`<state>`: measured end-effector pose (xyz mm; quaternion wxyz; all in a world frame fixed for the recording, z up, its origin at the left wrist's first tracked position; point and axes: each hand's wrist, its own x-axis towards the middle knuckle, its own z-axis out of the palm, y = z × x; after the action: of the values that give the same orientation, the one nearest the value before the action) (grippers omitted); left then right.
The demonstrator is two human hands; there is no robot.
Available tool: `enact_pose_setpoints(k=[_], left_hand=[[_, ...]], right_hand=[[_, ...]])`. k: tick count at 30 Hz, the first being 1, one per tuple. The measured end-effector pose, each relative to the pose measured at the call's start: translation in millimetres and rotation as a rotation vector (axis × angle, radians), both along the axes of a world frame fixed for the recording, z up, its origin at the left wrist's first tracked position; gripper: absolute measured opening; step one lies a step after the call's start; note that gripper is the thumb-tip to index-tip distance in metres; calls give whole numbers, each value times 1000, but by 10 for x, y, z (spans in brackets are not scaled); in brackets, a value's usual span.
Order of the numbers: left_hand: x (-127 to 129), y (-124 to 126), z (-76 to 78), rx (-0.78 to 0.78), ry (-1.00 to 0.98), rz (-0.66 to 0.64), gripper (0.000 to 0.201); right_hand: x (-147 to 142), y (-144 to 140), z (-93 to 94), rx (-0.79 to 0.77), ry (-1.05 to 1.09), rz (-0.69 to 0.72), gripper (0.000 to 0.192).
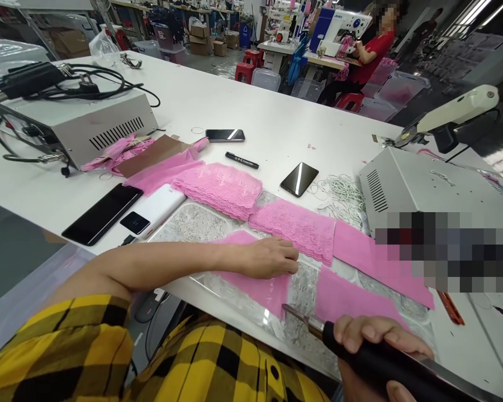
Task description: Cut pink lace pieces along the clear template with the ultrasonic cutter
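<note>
My left hand lies palm down with curled fingers on a piece of pink fabric, gripping or pressing it; the fingertips are partly hidden. Wrapped in my right hand is a black-handled tool with a thin metal tip. Its tip meets the fabric's near right corner. To the right lies another flat pink piece. Just beyond are a stack of pink lace pieces, a second lace stack and plain pink pieces. A clear, patterned sheet lies under the work.
Grey boxes stand at left and right, with corded handpieces on top. Nearby lie phones, a white power bank, a marker and tangled cord. A person in red sits at a sewing machine.
</note>
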<state>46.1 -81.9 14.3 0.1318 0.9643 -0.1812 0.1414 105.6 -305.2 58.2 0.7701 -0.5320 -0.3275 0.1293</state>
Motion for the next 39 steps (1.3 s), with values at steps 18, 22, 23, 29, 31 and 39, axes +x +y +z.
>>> enact_pose_setpoints(k=[18,22,23,29,31,39], left_hand=[[-388,92,-107,-172,-119,63,26],[-389,96,-136,-169,-103,64,28],[-387,96,-138,-166,-94,64,28],[-329,44,-67,-134,-19,68,24],[-269,-12,-38,-116,11,74,23],[-204,-95,63,-75,86,35,23]], right_hand=[[83,253,-175,108,35,41,23],[119,160,-127,85,-10,-31,24],[124,130,-96,80,-13,-75,24],[84,79,67,86,22,-176,19],[76,76,55,98,20,-156,19],[162,-139,-122,71,111,-92,21]])
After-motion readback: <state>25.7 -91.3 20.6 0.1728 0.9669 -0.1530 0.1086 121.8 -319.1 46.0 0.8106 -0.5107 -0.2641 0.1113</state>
